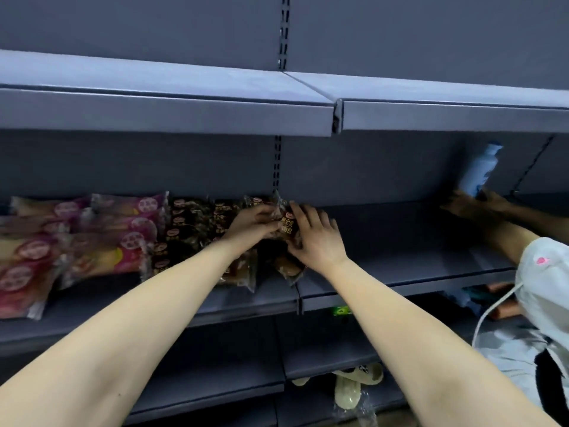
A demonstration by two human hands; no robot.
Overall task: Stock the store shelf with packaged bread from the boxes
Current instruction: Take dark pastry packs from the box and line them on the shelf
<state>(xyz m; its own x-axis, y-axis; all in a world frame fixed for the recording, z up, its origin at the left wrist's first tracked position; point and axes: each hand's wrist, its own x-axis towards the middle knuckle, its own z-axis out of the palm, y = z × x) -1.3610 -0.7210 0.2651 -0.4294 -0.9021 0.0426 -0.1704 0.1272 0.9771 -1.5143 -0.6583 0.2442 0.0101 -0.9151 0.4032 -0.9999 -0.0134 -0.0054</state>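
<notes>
Shelving (400,32): grey metal unit with a slotted upright down the back; fills the view.
Upper shelf (154,109): grey, runs the full width above the hands.
Middle shelf (400,241): grey, carries all the bread in view; its right half is bare grey metal.
Other person (545,282): at the right edge in a white top with a small pink mark, a white cord hanging beside it; one arm reaches onto the middle shelf.
Pink bread packs (101,241): far left of the middle shelf, lying flat in overlapping rows.
Dark bread packs (191,229): just right of the pink ones, also in overlapping rows, front packs near the shelf edge.
Left hand (254,223): over the right end of the dark row; fingers (264,212) curled onto the left side of the held pack.
Right hand (314,238): just beside the left; fingers (300,211) and thumb grasp the pack's right side.
Held pack (285,226): dark brown wrapper with gold print, between both hands, at the right end of the dark row above the middle shelf.
Bottle (480,169): pale blue, tilted, in the other person's hand at the far right of the middle shelf.
Slippers (354,383): pale pair at the bottom, by the lowest shelf.
Green tag (340,310): on the middle shelf's front edge; print too blurred to read.
</notes>
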